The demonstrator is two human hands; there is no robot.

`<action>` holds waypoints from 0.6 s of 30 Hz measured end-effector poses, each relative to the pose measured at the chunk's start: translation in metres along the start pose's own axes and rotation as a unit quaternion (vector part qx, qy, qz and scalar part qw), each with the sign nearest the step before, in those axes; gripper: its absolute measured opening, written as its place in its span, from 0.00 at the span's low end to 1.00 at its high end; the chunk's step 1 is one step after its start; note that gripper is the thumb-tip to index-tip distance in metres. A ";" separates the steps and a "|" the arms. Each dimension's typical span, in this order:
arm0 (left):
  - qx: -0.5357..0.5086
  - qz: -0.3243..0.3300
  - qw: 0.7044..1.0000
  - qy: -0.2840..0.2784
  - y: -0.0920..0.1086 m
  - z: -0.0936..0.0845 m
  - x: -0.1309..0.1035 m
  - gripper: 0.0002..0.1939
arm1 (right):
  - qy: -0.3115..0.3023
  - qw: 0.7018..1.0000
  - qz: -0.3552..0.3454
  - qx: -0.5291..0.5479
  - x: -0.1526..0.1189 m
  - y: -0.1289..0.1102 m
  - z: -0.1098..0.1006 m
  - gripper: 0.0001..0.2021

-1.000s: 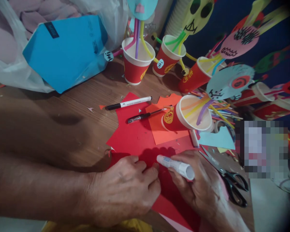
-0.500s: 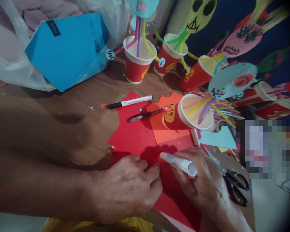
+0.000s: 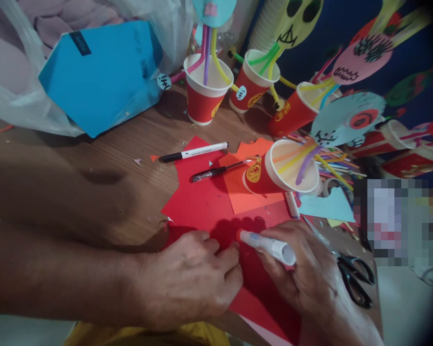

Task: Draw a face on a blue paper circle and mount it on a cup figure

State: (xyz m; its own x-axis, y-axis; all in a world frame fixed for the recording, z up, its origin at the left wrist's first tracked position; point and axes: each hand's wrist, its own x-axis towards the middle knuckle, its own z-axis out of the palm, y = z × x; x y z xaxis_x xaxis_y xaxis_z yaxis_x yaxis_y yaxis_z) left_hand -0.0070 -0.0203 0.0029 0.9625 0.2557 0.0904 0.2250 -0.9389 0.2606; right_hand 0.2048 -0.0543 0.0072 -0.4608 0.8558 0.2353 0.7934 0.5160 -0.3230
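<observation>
In the head view my right hand [image 3: 303,269] is wrapped round a white glue stick [image 3: 274,249], held at a slant. Its tip rests on a small orange paper piece [image 3: 238,233], which it partly covers. That piece lies on red paper [image 3: 263,298]. Beside it, my left hand [image 3: 202,274] is closed with curled fingers, thumb and fingertips down at the paper close to the orange piece. Whatever those fingers pinch, if anything, is hidden. Black-handled scissors [image 3: 357,278] lie just right of my right hand.
A red paper cup [image 3: 256,173] with straws and a paper face leans over orange paper [image 3: 238,197]. A marker [image 3: 195,152] and a black pen [image 3: 211,173] lie on the paper. Several more cup figures stand behind. At left, a blue sheet [image 3: 104,77] rests against a plastic bag [image 3: 25,101].
The glue stick's tip has shifted slightly left over the small orange piece, and its rear end has moved a little right and down. My left hand stays in place.
</observation>
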 end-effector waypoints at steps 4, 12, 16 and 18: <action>0.006 -0.008 1.000 0.005 0.001 0.001 0.001 0.08 | 0.016 1.000 -0.001 -0.018 0.002 0.002 0.000 0.09; 0.010 0.001 1.000 -0.004 0.001 -0.001 0.001 0.08 | 0.010 1.000 -0.015 0.001 0.002 0.002 0.007 0.12; 0.006 0.004 1.000 -0.014 0.000 -0.001 0.002 0.08 | -0.012 1.000 -0.014 0.012 0.003 -0.001 0.002 0.10; 0.008 0.002 1.000 -0.008 0.000 0.000 0.002 0.08 | -0.019 1.000 -0.011 0.013 0.003 -0.001 0.000 0.10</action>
State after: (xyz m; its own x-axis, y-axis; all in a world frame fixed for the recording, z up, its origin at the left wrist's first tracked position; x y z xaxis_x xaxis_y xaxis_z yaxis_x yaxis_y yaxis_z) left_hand -0.0051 -0.0201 0.0033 0.9658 0.2483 0.0751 0.2235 -0.9434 0.2451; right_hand 0.2029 -0.0519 0.0083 -0.4935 0.8443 0.2090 0.7721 0.5359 -0.3416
